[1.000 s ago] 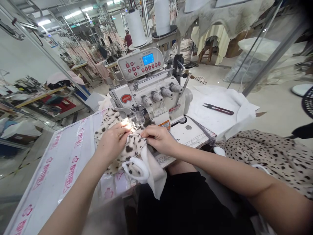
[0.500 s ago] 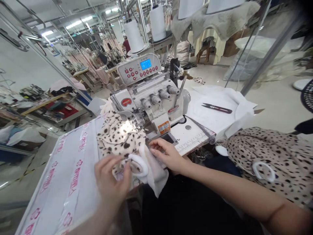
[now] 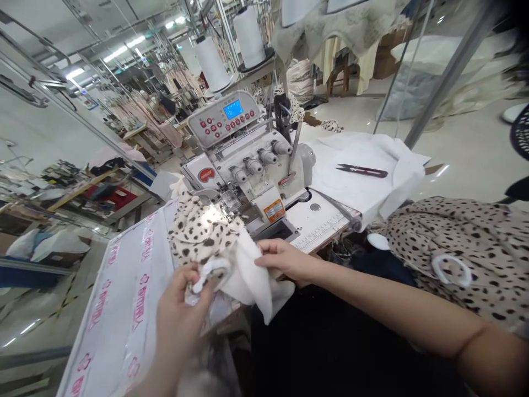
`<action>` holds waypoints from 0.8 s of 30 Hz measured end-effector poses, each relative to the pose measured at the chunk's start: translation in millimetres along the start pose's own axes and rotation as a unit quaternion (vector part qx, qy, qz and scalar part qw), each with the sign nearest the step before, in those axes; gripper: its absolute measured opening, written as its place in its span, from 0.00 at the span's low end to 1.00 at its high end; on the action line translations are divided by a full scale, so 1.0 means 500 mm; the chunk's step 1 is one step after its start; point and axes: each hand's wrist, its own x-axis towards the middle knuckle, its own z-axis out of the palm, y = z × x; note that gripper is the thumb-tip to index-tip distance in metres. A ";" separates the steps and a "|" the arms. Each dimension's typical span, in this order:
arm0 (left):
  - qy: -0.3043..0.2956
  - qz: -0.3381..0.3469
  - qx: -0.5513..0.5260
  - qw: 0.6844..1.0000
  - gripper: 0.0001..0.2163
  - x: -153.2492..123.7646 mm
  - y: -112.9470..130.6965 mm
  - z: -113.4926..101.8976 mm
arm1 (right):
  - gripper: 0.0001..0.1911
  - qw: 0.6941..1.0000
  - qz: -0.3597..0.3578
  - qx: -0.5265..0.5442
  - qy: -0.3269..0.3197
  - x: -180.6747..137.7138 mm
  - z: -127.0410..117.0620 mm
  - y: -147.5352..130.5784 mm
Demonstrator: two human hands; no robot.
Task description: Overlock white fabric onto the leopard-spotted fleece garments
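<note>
My left hand is close to me, pinching a white ring-shaped trim and the edge of a spotted cream plush fabric. The fabric runs up to the foot of a white overlock sewing machine. My right hand lies just right of it, fingers gripping the edge of a white fleece piece joined to the plush. The needle area is partly hidden by the plush.
Red-handled thread snips rest on a white cloth behind a ruled table edge. A spotted garment pile lies to the right. A plastic-covered board runs along the left. Thread cones stand above the machine.
Both hands have drawn back from the machine's foot toward me. The plush and white fleece came with them, and the white ring is now pinched in my left hand.
</note>
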 end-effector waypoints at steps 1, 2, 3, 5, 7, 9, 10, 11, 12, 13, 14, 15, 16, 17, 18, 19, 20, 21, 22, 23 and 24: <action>0.015 -0.011 -0.002 1.000 0.10 0.009 0.009 -0.016 | 0.11 0.997 0.039 0.068 -0.018 0.000 0.005 0.002; 0.031 -0.018 0.003 0.999 0.10 0.019 0.020 -0.030 | 0.13 0.991 0.063 0.115 -0.031 0.002 0.011 0.003; 0.042 -0.019 0.011 0.999 0.09 0.030 0.032 -0.040 | 0.14 0.987 0.077 0.138 -0.039 0.004 0.019 0.006; 0.041 -0.007 0.041 0.998 0.09 0.052 0.057 -0.051 | 0.15 0.986 0.087 0.132 -0.044 0.008 0.031 0.013; 0.010 0.022 0.078 0.997 0.12 0.067 0.077 -0.049 | 0.10 0.994 0.076 0.074 -0.032 0.009 0.033 0.023; -0.054 0.062 0.114 0.990 0.16 0.072 0.086 -0.041 | 0.06 0.999 0.047 -0.016 -0.009 0.006 0.025 0.034; -0.083 0.085 0.135 0.984 0.16 0.072 0.086 -0.036 | 0.06 0.997 0.029 -0.065 0.002 0.004 0.020 0.038; -0.111 0.112 0.155 0.975 0.15 0.070 0.084 -0.033 | 0.06 0.994 0.014 -0.111 0.010 0.002 0.014 0.042; -0.137 0.139 0.172 0.966 0.13 0.067 0.082 -0.031 | 0.07 0.988 0.002 -0.152 0.013 0.000 0.009 0.044; -0.153 0.164 0.185 0.957 0.11 0.063 0.080 -0.029 | 0.07 0.983 -0.007 -0.183 0.014 -0.001 0.006 0.044; -0.158 0.189 0.195 0.949 0.09 0.059 0.079 -0.029 | 0.08 0.979 -0.013 -0.204 0.016 -0.001 0.003 0.044; -0.157 0.210 0.205 0.943 0.09 0.055 0.081 -0.029 | 0.09 0.975 -0.021 -0.221 0.018 0.000 0.003 0.044; -0.153 0.223 0.216 0.938 0.07 0.053 0.084 -0.028 | 0.09 0.972 -0.028 -0.233 0.021 0.001 0.003 0.043; -0.143 0.224 0.229 0.936 0.06 0.052 0.089 -0.027 | 0.10 0.970 -0.033 -0.241 0.024 0.002 0.005 0.043; -0.129 0.215 0.240 0.938 0.04 0.051 0.095 -0.024 | 0.10 0.968 -0.035 -0.246 0.025 0.002 0.008 0.043; -0.115 0.200 0.246 0.941 0.03 0.052 0.101 -0.019 | 0.11 0.968 -0.034 -0.248 0.024 0.002 0.011 0.044; -0.102 0.183 0.244 0.947 0.03 0.054 0.107 -0.013 | 0.12 0.969 -0.031 -0.246 0.021 0.001 0.015 0.045; -0.086 0.170 0.232 0.954 0.05 0.057 0.112 -0.006 | 0.12 0.970 -0.026 -0.240 0.015 -0.001 0.019 0.047; -0.072 0.163 0.213 0.961 0.08 0.060 0.115 0.002 | 0.12 0.972 -0.025 -0.233 0.008 -0.004 0.022 0.048; -0.058 0.160 0.197 0.966 0.10 0.063 0.116 0.011 | 0.12 0.974 -0.030 -0.224 0.002 -0.008 0.025 0.050; -0.045 0.162 0.188 0.968 0.12 0.066 0.116 0.019 | 0.11 0.976 -0.037 -0.216 -0.006 -0.012 0.028 0.052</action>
